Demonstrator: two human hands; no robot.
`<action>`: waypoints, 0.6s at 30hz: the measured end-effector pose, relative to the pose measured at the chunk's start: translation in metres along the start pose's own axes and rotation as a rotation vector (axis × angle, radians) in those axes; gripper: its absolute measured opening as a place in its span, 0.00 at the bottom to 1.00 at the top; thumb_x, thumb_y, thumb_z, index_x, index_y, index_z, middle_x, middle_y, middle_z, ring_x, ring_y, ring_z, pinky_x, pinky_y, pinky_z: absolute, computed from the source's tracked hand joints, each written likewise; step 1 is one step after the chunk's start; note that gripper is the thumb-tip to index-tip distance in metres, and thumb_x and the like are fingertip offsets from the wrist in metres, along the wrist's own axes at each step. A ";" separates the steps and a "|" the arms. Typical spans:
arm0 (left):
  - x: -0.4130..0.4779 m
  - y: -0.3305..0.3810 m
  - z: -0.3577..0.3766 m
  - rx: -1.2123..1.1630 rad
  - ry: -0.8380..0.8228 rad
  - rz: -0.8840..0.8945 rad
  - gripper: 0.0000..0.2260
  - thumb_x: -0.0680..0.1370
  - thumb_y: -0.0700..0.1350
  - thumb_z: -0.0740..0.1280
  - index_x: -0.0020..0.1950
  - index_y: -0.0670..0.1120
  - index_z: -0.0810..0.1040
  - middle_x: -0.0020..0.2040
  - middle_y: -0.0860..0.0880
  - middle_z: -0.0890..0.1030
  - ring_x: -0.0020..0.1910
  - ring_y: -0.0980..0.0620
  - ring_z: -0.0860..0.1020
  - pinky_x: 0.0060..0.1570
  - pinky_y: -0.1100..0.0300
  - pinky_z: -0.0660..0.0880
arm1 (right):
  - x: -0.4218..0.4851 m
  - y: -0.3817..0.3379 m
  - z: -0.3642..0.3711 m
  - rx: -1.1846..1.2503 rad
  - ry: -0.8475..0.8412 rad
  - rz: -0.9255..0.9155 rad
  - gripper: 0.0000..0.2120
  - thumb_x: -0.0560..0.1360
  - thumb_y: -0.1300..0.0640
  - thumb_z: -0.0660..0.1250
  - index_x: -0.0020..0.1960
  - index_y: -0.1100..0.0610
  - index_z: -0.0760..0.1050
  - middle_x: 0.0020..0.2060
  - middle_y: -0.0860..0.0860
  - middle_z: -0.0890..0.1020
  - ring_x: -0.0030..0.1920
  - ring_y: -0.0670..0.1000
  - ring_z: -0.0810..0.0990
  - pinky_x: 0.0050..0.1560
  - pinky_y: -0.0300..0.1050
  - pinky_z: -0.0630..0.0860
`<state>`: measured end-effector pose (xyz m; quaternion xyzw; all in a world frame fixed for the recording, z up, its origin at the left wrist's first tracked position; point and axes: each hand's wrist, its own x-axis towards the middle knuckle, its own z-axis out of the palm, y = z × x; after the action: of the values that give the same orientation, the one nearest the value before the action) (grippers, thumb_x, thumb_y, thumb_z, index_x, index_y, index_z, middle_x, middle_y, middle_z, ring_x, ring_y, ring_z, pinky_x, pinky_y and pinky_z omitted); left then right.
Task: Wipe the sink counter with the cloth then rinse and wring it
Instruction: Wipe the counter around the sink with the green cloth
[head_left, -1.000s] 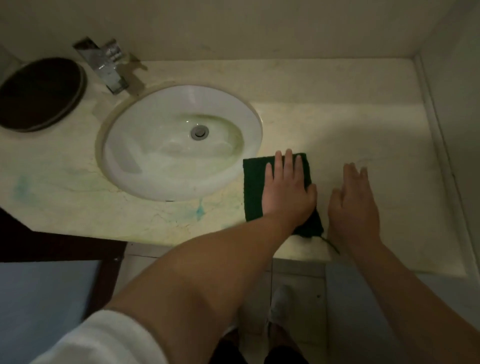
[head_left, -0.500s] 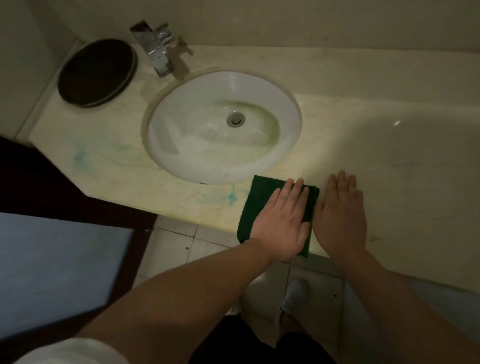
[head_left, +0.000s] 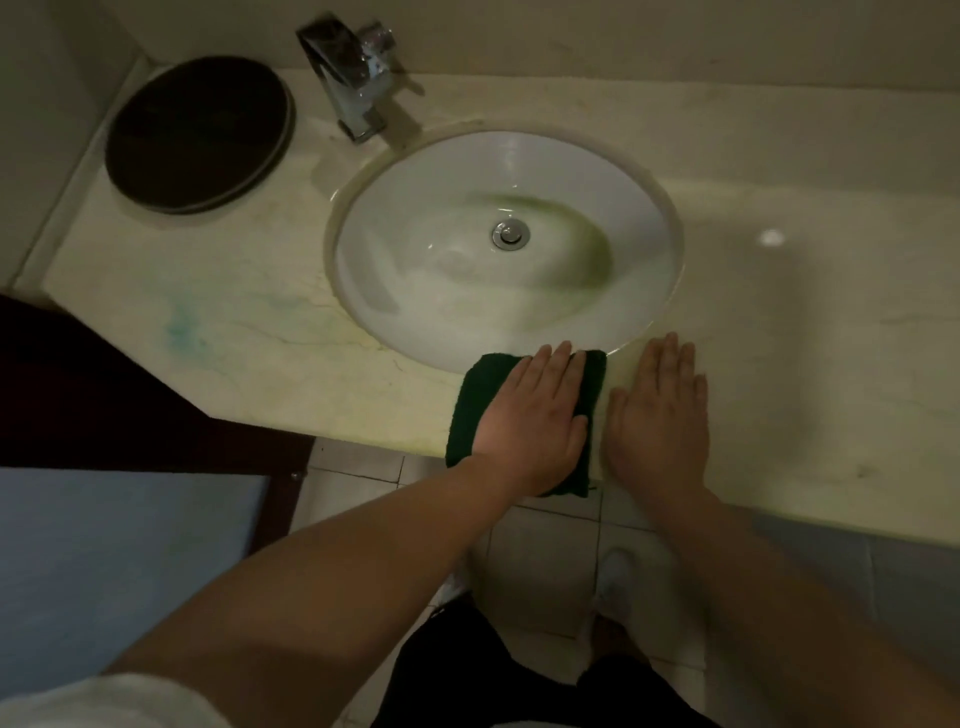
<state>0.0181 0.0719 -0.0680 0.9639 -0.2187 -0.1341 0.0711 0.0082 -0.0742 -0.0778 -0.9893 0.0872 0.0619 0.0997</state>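
Note:
A dark green folded cloth (head_left: 475, 410) lies on the pale marble counter (head_left: 249, 332) at its front edge, just below the white oval sink basin (head_left: 415, 249). My left hand (head_left: 535, 415) presses flat on the cloth with straight fingers. My right hand (head_left: 657, 415) rests flat on the bare counter just right of the cloth, fingers straight. The cloth's near end hangs slightly over the counter edge. A chrome faucet (head_left: 353, 78) stands behind the basin at the upper left.
A round dark lid or tray (head_left: 197, 130) sits on the counter's far left corner. Blue-green stains (head_left: 179, 325) mark the counter left of the basin. Walls close the back and left. Tiled floor (head_left: 545, 561) and my white shoe (head_left: 615, 571) show below the counter edge.
My left hand has slid the cloth leftward along the counter's front edge to a spot beneath the basin. My right hand followed beside it. The view shifted right to left.

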 end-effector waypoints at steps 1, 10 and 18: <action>-0.004 -0.015 -0.002 -0.021 0.001 0.000 0.29 0.81 0.53 0.47 0.79 0.42 0.47 0.80 0.43 0.52 0.78 0.45 0.51 0.76 0.51 0.46 | -0.002 -0.007 0.002 0.013 0.005 0.032 0.30 0.81 0.53 0.50 0.78 0.65 0.47 0.78 0.61 0.51 0.78 0.59 0.49 0.77 0.55 0.46; -0.051 -0.169 -0.023 0.035 0.085 0.014 0.28 0.78 0.53 0.50 0.76 0.41 0.63 0.73 0.40 0.69 0.74 0.41 0.63 0.75 0.46 0.53 | -0.007 -0.025 0.001 -0.042 0.086 0.138 0.31 0.78 0.51 0.47 0.77 0.65 0.52 0.77 0.62 0.58 0.77 0.61 0.55 0.76 0.58 0.53; -0.041 -0.109 -0.025 0.021 0.043 -0.074 0.29 0.79 0.55 0.50 0.77 0.42 0.58 0.76 0.40 0.62 0.76 0.39 0.57 0.75 0.42 0.49 | -0.010 -0.075 0.016 0.023 0.132 0.309 0.32 0.77 0.51 0.47 0.77 0.66 0.52 0.77 0.61 0.57 0.77 0.60 0.54 0.76 0.58 0.51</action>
<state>0.0342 0.1896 -0.0559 0.9747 -0.1825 -0.1137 0.0609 0.0105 0.0027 -0.0780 -0.9648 0.2453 0.0103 0.0946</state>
